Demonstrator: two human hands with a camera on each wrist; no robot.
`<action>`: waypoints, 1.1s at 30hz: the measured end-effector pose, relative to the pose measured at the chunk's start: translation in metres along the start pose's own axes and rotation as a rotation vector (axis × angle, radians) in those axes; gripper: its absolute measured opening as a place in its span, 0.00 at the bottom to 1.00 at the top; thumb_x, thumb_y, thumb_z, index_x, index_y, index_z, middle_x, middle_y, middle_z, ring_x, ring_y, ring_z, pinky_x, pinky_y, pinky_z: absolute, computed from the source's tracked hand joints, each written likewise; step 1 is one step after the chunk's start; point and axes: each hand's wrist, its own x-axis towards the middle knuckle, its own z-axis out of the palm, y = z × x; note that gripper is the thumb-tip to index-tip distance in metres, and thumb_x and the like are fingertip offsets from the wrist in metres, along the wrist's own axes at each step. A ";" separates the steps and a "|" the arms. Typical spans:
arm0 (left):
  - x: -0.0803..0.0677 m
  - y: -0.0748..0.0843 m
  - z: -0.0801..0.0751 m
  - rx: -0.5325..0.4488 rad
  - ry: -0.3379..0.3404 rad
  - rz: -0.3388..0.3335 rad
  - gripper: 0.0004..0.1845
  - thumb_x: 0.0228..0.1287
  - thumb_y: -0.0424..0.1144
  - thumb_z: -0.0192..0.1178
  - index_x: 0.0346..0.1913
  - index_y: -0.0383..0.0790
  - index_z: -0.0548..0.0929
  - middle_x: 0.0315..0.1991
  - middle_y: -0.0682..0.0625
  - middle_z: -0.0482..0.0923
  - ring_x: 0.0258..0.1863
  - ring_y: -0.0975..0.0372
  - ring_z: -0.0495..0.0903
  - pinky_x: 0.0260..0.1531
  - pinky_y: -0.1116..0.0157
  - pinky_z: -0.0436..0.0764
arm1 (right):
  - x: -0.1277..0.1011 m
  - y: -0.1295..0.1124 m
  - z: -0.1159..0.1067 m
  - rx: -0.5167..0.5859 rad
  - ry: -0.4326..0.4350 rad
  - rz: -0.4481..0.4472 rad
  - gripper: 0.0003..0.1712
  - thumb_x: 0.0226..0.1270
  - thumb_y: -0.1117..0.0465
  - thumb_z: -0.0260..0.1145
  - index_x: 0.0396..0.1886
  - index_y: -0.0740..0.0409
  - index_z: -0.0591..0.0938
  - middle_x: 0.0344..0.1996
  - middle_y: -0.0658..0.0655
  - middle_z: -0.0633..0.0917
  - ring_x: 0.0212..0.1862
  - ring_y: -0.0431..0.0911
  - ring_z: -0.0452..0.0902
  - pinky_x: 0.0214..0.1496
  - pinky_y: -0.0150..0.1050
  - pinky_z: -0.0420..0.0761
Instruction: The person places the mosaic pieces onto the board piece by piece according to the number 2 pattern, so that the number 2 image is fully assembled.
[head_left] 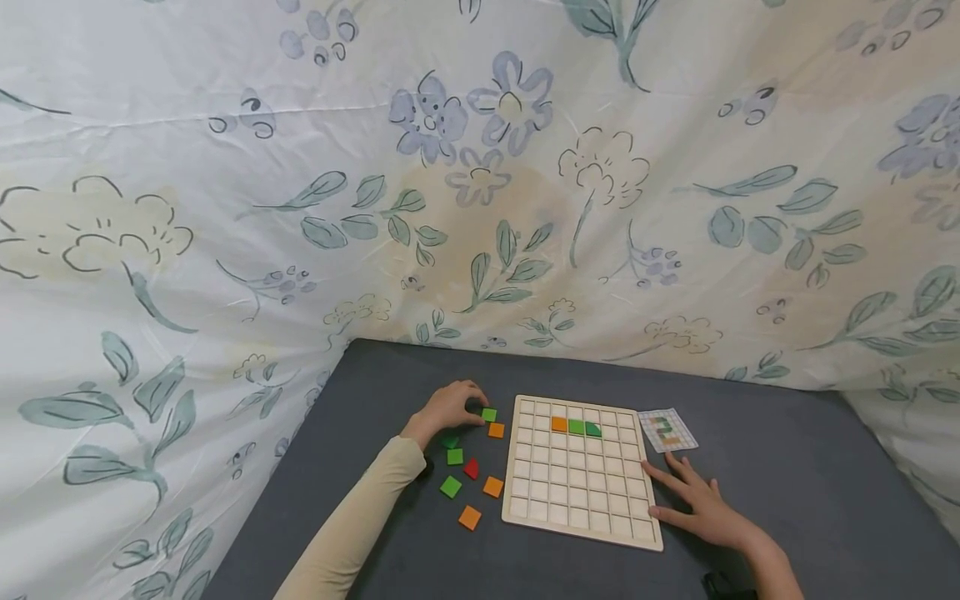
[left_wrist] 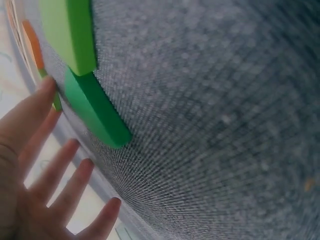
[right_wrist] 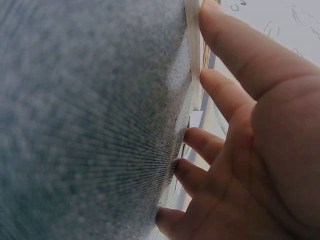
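Observation:
My left hand pinches a light green square tile between thumb and index finger, left of the board; the other fingers are spread in the left wrist view. An orange square tile lies just below that tile. The pale wooden grid board carries an orange square, a green square and a dark green curved piece side by side in an upper row. My right hand rests at the board's right edge, thumb and index fingertip against it, fingers extended.
Near the left forearm lie a dark green piece, green squares, a red curved piece and orange squares. A printed pattern card sits by the board's upper right corner. Flowered cloth hangs behind the dark table.

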 end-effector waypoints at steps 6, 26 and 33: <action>0.002 -0.001 0.001 0.013 0.009 0.007 0.15 0.52 0.48 0.69 0.43 0.49 0.85 0.52 0.50 0.76 0.54 0.54 0.74 0.52 0.51 0.74 | 0.001 0.002 0.000 -0.014 0.016 -0.013 0.37 0.61 0.52 0.64 0.69 0.51 0.63 0.68 0.78 0.47 0.64 0.80 0.31 0.46 0.81 0.30; 0.009 0.006 0.003 0.055 0.050 0.023 0.14 0.54 0.52 0.66 0.42 0.53 0.85 0.53 0.52 0.76 0.53 0.56 0.75 0.50 0.54 0.75 | 0.000 0.001 0.000 -0.002 0.004 -0.003 0.37 0.61 0.52 0.64 0.70 0.51 0.63 0.68 0.78 0.46 0.64 0.79 0.30 0.47 0.80 0.28; 0.014 0.016 0.006 0.062 0.038 0.041 0.14 0.55 0.53 0.65 0.43 0.54 0.85 0.53 0.53 0.76 0.53 0.56 0.75 0.50 0.55 0.76 | 0.001 0.002 0.001 -0.031 0.018 -0.008 0.38 0.61 0.51 0.64 0.69 0.50 0.63 0.68 0.78 0.47 0.64 0.80 0.33 0.46 0.81 0.30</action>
